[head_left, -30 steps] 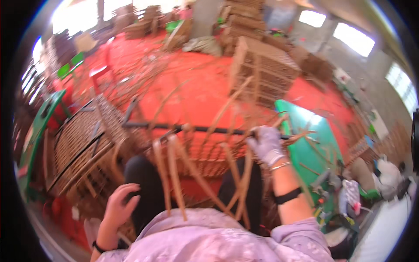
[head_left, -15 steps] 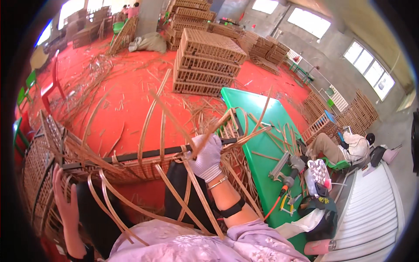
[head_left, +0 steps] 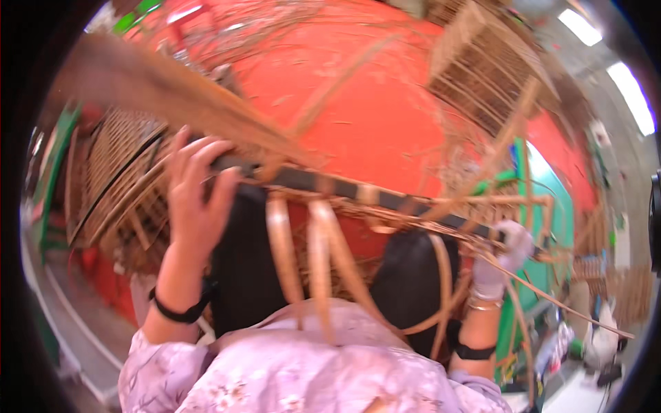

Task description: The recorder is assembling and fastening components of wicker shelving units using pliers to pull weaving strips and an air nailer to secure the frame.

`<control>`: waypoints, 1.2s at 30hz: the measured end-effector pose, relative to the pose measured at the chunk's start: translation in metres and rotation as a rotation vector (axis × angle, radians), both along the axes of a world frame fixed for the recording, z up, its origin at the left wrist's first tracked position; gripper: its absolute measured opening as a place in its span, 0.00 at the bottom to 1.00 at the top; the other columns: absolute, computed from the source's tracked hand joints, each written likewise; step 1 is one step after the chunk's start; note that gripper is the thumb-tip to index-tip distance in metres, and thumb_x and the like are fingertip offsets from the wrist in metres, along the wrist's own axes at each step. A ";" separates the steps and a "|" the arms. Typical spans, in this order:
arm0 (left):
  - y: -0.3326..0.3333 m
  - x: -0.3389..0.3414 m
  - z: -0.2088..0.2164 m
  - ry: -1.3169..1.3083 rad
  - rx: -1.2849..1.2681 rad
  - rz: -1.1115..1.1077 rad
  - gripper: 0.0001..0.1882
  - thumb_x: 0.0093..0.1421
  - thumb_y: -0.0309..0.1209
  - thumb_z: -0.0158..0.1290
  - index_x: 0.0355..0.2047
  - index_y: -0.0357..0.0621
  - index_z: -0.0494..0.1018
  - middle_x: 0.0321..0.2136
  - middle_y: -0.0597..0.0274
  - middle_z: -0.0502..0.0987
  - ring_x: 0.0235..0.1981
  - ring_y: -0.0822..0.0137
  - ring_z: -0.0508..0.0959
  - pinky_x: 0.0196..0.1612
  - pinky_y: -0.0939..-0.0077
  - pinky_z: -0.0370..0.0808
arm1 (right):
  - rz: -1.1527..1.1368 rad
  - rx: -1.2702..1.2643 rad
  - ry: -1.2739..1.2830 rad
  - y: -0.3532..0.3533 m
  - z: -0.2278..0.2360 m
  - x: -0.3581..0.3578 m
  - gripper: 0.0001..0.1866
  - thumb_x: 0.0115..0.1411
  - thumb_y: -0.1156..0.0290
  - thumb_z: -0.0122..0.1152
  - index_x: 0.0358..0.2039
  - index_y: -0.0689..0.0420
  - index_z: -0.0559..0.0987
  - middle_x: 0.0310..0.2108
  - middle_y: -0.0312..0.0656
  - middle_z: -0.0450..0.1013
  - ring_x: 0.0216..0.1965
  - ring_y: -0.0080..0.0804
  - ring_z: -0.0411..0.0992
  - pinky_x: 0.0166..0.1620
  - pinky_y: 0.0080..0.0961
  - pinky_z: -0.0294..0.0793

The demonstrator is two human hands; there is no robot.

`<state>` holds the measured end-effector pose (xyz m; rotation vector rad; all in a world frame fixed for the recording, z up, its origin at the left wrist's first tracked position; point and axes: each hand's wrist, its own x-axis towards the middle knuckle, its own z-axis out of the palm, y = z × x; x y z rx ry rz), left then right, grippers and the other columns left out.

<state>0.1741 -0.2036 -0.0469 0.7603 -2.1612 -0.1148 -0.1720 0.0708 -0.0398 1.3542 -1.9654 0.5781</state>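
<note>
Across my lap lies a partly woven rattan frame with a black bar (head_left: 344, 187) along its edge. Loose flat strips (head_left: 321, 255) hang from it toward my body, and others stick out on the far side. My left hand (head_left: 196, 196), bare, is beside the bar's left end, fingers apart; whether they touch the bar I cannot tell. At the right end, my right hand (head_left: 513, 248) in a pale glove closes round the bar. A thin strip (head_left: 558, 299) sticks out to the right below that hand. A broad blurred brown strip (head_left: 165, 86) crosses the upper left.
A woven lattice panel (head_left: 124, 179) stands at my left. Stacked rattan crates (head_left: 485, 69) are on the red floor (head_left: 372, 117) at the far right, among scattered strips. A green table (head_left: 561, 196) is beyond my right hand. A red chair (head_left: 193, 20) shows at the far left.
My view has swung left and down. My left hand has come up and inward to the bar's left end. The right hand is now farther along toward the bar's right end.
</note>
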 end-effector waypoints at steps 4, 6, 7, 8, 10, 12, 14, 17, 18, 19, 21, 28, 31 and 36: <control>0.008 0.011 0.006 0.009 0.018 -0.010 0.11 0.57 0.30 0.53 0.41 0.41 0.74 0.42 0.54 0.75 0.59 0.47 0.64 0.62 0.56 0.58 | 0.031 -0.031 -0.056 0.004 -0.010 0.003 0.19 0.49 0.54 0.68 0.26 0.53 0.71 0.27 0.40 0.68 0.32 0.41 0.67 0.41 0.37 0.62; 0.013 0.017 0.014 0.009 0.003 -0.027 0.11 0.55 0.29 0.56 0.39 0.42 0.74 0.39 0.56 0.75 0.56 0.45 0.66 0.59 0.56 0.61 | 0.038 -0.063 -0.080 0.007 -0.012 0.007 0.18 0.48 0.55 0.69 0.27 0.53 0.72 0.27 0.39 0.69 0.32 0.40 0.67 0.41 0.36 0.63; 0.015 0.020 0.017 -0.012 0.004 -0.017 0.11 0.54 0.30 0.56 0.39 0.43 0.74 0.40 0.56 0.75 0.56 0.45 0.66 0.59 0.56 0.62 | 0.056 -0.076 -0.083 0.008 -0.012 0.009 0.18 0.48 0.55 0.69 0.27 0.53 0.72 0.27 0.39 0.69 0.32 0.40 0.67 0.41 0.36 0.63; 0.018 0.022 0.018 -0.034 0.007 -0.010 0.12 0.54 0.30 0.56 0.39 0.43 0.74 0.40 0.56 0.75 0.57 0.45 0.66 0.59 0.56 0.62 | 0.054 -0.088 -0.063 0.009 -0.013 0.009 0.18 0.48 0.56 0.70 0.27 0.53 0.72 0.27 0.38 0.69 0.33 0.40 0.67 0.41 0.36 0.63; 0.020 0.022 0.019 -0.062 -0.001 -0.017 0.13 0.51 0.32 0.58 0.38 0.45 0.74 0.39 0.57 0.76 0.57 0.46 0.66 0.59 0.56 0.63 | 0.056 -0.116 -0.039 0.017 -0.015 0.006 0.17 0.47 0.57 0.70 0.27 0.53 0.73 0.27 0.38 0.69 0.33 0.40 0.67 0.42 0.36 0.63; 0.034 0.022 0.024 -0.085 -0.002 -0.013 0.13 0.50 0.32 0.58 0.37 0.45 0.74 0.38 0.57 0.76 0.56 0.47 0.66 0.59 0.56 0.64 | 0.100 -0.085 -0.119 0.030 -0.025 -0.004 0.17 0.44 0.60 0.72 0.28 0.53 0.73 0.27 0.37 0.69 0.34 0.39 0.67 0.41 0.36 0.64; 0.044 0.024 0.020 -0.113 0.007 0.001 0.14 0.50 0.33 0.57 0.38 0.45 0.74 0.39 0.58 0.75 0.57 0.48 0.65 0.62 0.55 0.61 | 0.053 -0.097 -0.127 0.041 -0.031 -0.006 0.17 0.43 0.61 0.72 0.27 0.53 0.73 0.28 0.38 0.70 0.35 0.41 0.69 0.42 0.37 0.66; 0.059 0.023 0.011 -0.140 -0.022 0.026 0.15 0.50 0.33 0.58 0.39 0.45 0.74 0.42 0.59 0.75 0.59 0.49 0.64 0.64 0.52 0.57 | 0.171 -0.177 0.061 0.054 -0.036 -0.022 0.12 0.45 0.66 0.69 0.24 0.51 0.73 0.27 0.39 0.71 0.36 0.43 0.72 0.45 0.38 0.67; 0.064 0.020 0.008 -0.116 0.002 0.018 0.15 0.51 0.33 0.58 0.40 0.45 0.74 0.42 0.59 0.75 0.59 0.48 0.63 0.64 0.51 0.55 | 0.171 -0.183 0.061 0.053 -0.033 -0.024 0.12 0.45 0.66 0.69 0.24 0.51 0.73 0.27 0.39 0.71 0.36 0.43 0.72 0.45 0.38 0.67; 0.067 0.016 0.005 -0.092 0.025 0.008 0.16 0.51 0.33 0.57 0.41 0.45 0.75 0.42 0.59 0.75 0.60 0.47 0.62 0.65 0.50 0.53 | 0.135 -0.125 0.115 0.048 -0.027 -0.026 0.11 0.45 0.67 0.67 0.24 0.51 0.72 0.27 0.39 0.71 0.36 0.43 0.72 0.45 0.38 0.67; 0.067 0.008 -0.001 -0.123 0.010 0.006 0.17 0.52 0.34 0.58 0.42 0.46 0.74 0.44 0.59 0.75 0.61 0.47 0.62 0.66 0.49 0.52 | 0.073 -0.057 0.151 0.038 -0.030 -0.041 0.09 0.46 0.69 0.65 0.22 0.50 0.72 0.25 0.38 0.71 0.34 0.42 0.72 0.43 0.36 0.67; 0.028 0.007 0.000 -0.126 0.105 -0.081 0.27 0.51 0.34 0.61 0.52 0.45 0.69 0.56 0.53 0.67 0.61 0.48 0.62 0.63 0.58 0.61 | -0.120 -0.023 0.008 0.009 -0.050 -0.075 0.10 0.41 0.75 0.65 0.23 0.52 0.72 0.25 0.41 0.71 0.32 0.43 0.70 0.41 0.33 0.66; 0.021 0.022 -0.011 -0.026 0.256 0.183 0.34 0.53 0.38 0.62 0.58 0.42 0.62 0.58 0.48 0.66 0.60 0.46 0.65 0.61 0.60 0.65 | -0.233 -0.002 -0.085 0.018 -0.058 -0.105 0.09 0.41 0.75 0.64 0.23 0.53 0.72 0.25 0.42 0.70 0.31 0.46 0.70 0.39 0.37 0.67; 0.028 0.029 -0.033 -0.173 0.702 -0.155 0.29 0.58 0.37 0.59 0.55 0.33 0.65 0.36 0.52 0.80 0.41 0.61 0.80 0.47 0.71 0.74 | -0.207 0.119 -0.060 0.023 -0.054 -0.138 0.06 0.45 0.77 0.61 0.22 0.54 0.72 0.25 0.44 0.69 0.32 0.50 0.69 0.37 0.39 0.66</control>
